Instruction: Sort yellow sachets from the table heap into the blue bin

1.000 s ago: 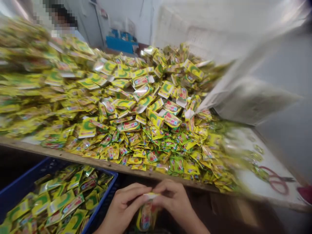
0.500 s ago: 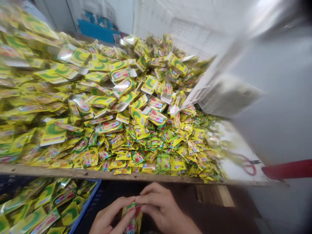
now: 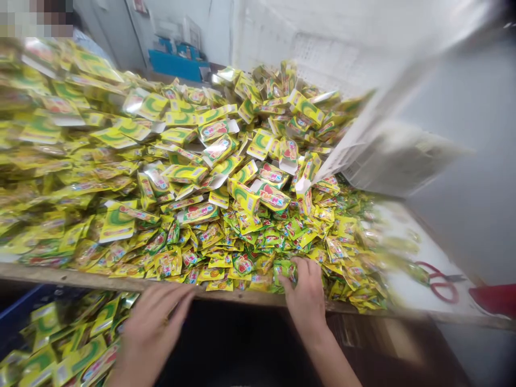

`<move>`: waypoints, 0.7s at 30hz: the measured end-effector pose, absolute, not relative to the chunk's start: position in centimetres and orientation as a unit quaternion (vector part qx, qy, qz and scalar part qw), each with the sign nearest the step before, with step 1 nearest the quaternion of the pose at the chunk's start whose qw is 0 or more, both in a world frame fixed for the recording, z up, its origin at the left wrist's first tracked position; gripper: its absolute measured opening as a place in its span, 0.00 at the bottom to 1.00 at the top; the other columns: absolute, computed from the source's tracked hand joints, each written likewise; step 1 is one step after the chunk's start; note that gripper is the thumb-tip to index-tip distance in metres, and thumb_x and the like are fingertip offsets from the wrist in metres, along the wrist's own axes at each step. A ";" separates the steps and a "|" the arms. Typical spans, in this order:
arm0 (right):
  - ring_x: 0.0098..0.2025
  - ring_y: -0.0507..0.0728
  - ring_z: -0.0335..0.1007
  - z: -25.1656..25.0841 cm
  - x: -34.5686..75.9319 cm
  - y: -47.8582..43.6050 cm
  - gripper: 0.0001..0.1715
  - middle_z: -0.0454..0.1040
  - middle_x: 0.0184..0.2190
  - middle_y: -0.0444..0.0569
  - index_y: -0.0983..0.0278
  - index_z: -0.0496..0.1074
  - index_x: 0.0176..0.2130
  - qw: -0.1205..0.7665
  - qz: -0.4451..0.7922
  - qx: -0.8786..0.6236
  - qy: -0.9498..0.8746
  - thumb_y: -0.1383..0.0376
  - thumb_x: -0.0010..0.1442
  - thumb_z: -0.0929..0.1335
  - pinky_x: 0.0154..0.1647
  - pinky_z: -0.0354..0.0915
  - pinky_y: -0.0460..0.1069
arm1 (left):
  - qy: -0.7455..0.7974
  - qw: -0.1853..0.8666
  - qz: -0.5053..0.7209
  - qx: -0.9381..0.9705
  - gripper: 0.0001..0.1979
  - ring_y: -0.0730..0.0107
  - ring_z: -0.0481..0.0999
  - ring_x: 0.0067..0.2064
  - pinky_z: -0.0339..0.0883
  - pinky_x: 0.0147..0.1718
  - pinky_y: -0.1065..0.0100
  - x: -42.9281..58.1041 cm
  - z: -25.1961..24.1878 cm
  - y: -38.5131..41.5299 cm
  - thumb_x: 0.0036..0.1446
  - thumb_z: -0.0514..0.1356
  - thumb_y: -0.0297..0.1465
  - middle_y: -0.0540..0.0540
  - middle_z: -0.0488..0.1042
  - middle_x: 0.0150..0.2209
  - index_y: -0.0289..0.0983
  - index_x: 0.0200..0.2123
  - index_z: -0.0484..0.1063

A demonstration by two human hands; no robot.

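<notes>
My right hand [image 3: 306, 290] reaches over the front edge of the table, its thumb and fingertips closed around a small green candy packet [image 3: 282, 273] at the front of the pile. To the left, my left hand [image 3: 153, 320] is blurred by motion; its fingers extend apart from the thumb, with nothing visible between them. It hovers by the wooden edge, over the right side of the crate of filled boxes. Behind both hands lie loose yellow and green candy packets [image 3: 245, 263] and, further back, many printed cardboard boxes [image 3: 197, 213], several with open flaps.
Red-handled scissors [image 3: 443, 287] lie at the right beside a red object [image 3: 494, 301]. A blue crate [image 3: 24, 303] of yellow boxes stands below the wooden table edge [image 3: 250, 298]. A white basket [image 3: 334, 62] rises behind the heap. Part of a person shows at upper left.
Both hands were together below the table edge around a candy box or packet. They have separated: the left moved left toward the crate, the right up onto the packets. That item is out of my hands.
</notes>
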State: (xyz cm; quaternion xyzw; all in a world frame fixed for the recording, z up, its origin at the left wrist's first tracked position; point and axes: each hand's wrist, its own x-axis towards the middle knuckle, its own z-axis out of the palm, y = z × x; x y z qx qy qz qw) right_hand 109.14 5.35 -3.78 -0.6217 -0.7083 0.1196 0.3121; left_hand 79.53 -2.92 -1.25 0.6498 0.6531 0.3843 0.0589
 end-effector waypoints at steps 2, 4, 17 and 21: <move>0.47 0.64 0.62 -2.8 107.6 5.0 0.12 0.69 0.44 0.54 0.63 0.68 0.46 0.317 0.127 -0.562 -0.753 0.68 0.61 0.66 0.49 0.60 0.58 | 0.628 0.064 0.315 0.709 0.08 0.57 0.74 0.43 0.64 0.46 0.57 82.6 -2.1 0.0 0.57 0.62 0.31 0.46 0.79 0.39 0.45 0.40 0.78; 0.46 0.63 0.63 -2.4 105.5 5.0 0.15 0.71 0.44 0.53 0.61 0.69 0.48 0.295 0.139 -0.490 -0.808 0.70 0.61 0.65 0.46 0.60 0.58 | 0.624 0.083 0.294 0.719 0.07 0.58 0.74 0.41 0.64 0.43 0.58 84.5 -2.6 2.0 0.59 0.59 0.31 0.46 0.79 0.37 0.43 0.38 0.78; 0.48 0.61 0.65 -3.3 103.4 3.1 0.23 0.73 0.47 0.51 0.57 0.71 0.53 0.429 0.206 -0.338 -0.812 0.75 0.60 0.65 0.48 0.63 0.58 | 0.493 0.662 0.536 0.178 0.07 0.65 0.78 0.40 0.72 0.41 0.66 88.8 0.9 1.1 0.55 0.65 0.33 0.45 0.79 0.39 0.37 0.36 0.77; 0.55 0.60 0.61 -2.2 104.3 3.7 0.29 0.63 0.57 0.53 0.56 0.64 0.59 0.427 0.280 -0.395 -0.763 0.72 0.61 0.66 0.55 0.63 0.57 | 0.524 0.664 0.483 0.226 0.08 0.65 0.76 0.40 0.74 0.42 0.63 89.2 0.6 1.4 0.54 0.66 0.32 0.46 0.78 0.36 0.36 0.38 0.78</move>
